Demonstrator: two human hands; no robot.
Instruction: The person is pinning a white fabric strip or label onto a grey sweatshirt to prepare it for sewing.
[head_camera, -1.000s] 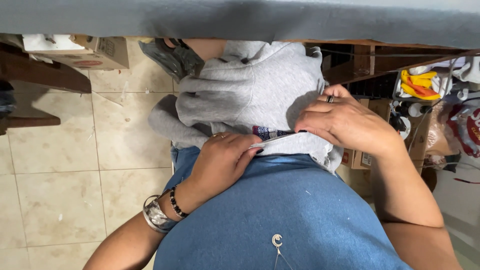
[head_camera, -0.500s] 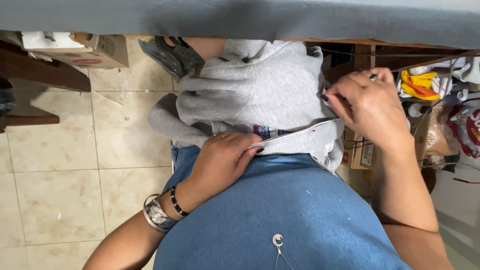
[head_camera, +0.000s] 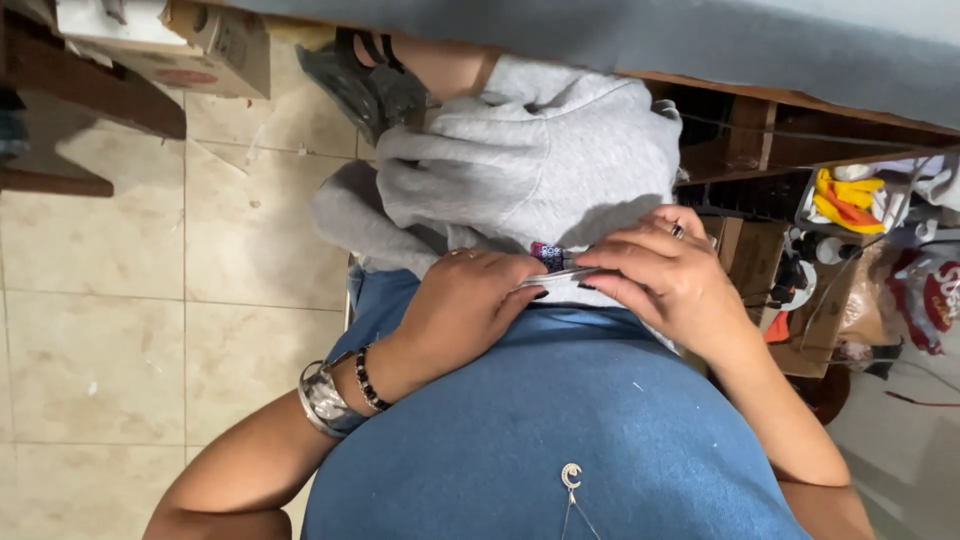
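Two hands at work on one grey garment, which is bunched on your lap against the blue top you wear and hangs toward the tiled floor. Your left hand, fingers curled narrow, pinches the garment's near edge beside a small patterned label. Your right hand, ring on one finger, lies just beside it with fingers drawn close together, their tips on a thin pale strip that runs between the two hands; what the strip is cannot be told. One silver cuff and one dark beaded bracelet sit on the left wrist. One crescent pendant rests on the blue top. One sandalled foot shows beyond the garment, under the table edge. One cardboard box stands on the floor at the far left.
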